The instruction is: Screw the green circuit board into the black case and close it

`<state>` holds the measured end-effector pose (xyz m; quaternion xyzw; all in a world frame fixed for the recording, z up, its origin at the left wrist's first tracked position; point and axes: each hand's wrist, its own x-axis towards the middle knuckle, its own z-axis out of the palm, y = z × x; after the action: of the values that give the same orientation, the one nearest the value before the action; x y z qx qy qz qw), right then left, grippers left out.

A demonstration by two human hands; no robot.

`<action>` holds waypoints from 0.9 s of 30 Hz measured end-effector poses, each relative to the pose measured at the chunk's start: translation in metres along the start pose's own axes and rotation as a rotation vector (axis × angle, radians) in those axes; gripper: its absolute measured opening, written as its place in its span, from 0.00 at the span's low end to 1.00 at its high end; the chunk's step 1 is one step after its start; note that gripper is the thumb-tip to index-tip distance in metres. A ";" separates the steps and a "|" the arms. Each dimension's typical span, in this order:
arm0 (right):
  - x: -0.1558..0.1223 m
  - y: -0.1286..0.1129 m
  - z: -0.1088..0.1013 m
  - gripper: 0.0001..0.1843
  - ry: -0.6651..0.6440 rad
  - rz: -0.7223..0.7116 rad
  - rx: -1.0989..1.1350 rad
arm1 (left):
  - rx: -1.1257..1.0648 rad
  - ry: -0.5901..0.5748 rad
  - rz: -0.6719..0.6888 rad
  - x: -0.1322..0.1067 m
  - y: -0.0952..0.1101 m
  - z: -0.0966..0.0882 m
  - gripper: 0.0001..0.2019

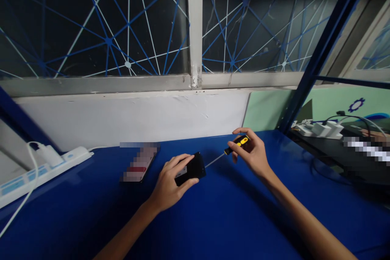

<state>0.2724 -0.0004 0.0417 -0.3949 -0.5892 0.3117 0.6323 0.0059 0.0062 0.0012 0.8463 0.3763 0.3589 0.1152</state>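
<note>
My left hand (172, 180) grips a flat black rectangular case (195, 167) with a pale label, thumb along the near edge and fingers along the far one. It is held at the blue tabletop (213, 219). In my right hand (251, 150) is a screwdriver (240, 143) with a black and yellow handle, held between thumb and fingers. Its thin metal shaft slopes down to the left, and the tip meets the right end of the case. Whether the tip sits in a screw is too small to tell.
A phone (141, 162) with a blurred screen lies left of my left hand. On the far left stands a white power strip (70, 158) with a plugged-in charger and cable. To the right, a black table (326, 146) holds more plugs and cables; a person's hand (376, 134) shows there.
</note>
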 end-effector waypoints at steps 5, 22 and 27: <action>-0.002 0.001 0.001 0.16 -0.008 -0.010 -0.011 | 0.004 0.006 0.000 0.000 -0.001 0.000 0.24; -0.002 -0.003 0.001 0.19 -0.072 -0.008 0.056 | 0.011 0.003 0.006 0.000 -0.001 0.000 0.25; -0.001 -0.003 0.001 0.22 -0.043 0.014 0.021 | 0.013 -0.009 0.014 0.000 0.000 0.000 0.25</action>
<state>0.2708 -0.0026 0.0435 -0.3854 -0.5965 0.3307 0.6215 0.0051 0.0061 0.0011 0.8513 0.3723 0.3533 0.1091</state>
